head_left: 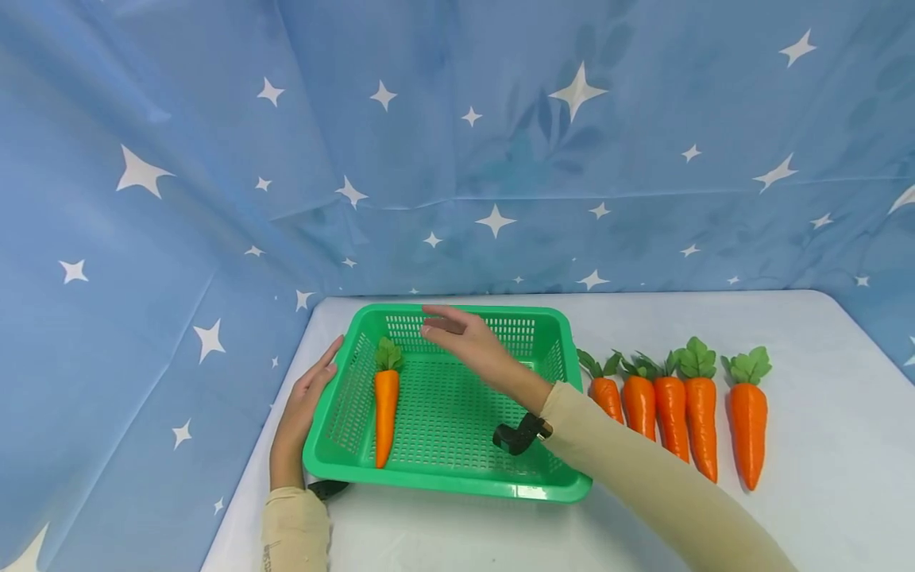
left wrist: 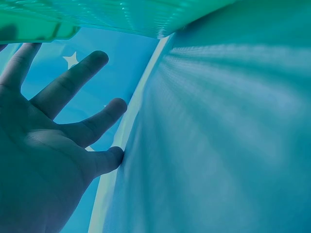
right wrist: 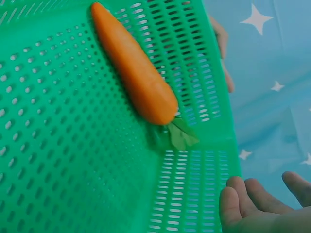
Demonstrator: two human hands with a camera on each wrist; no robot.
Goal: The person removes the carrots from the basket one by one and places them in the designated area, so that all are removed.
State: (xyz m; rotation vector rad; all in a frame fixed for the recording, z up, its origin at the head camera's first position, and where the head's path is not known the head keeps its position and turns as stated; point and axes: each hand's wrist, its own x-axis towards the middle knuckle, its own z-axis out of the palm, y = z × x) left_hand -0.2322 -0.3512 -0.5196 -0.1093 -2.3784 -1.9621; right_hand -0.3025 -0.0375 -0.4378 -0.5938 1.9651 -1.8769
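Observation:
A green plastic basket (head_left: 429, 478) with slotted walls stands on the white table. One orange carrot (head_left: 387, 409) lies inside along the left wall, its leafy green top toward the back. My left hand (head_left: 300, 409) rests against the outside of the basket's left rim. In the left wrist view its fingers (left wrist: 70, 85) are spread and straight beneath the green rim. Over the back of the basket hovers my right hand (head_left: 472, 343), fingers loosely extended and nothing between them. The right wrist view has the right hand's fingers (right wrist: 257, 201) near the basket's rim, apart from the carrot.
Right of the basket, several carrots (head_left: 670, 409) with leafy tops lie side by side, partly behind the right sleeve (head_left: 643, 477). Another carrot (head_left: 748, 433) lies a little apart at their right. A blue star-patterned cloth (head_left: 457, 159) hangs behind and to the left of the table (head_left: 829, 381).

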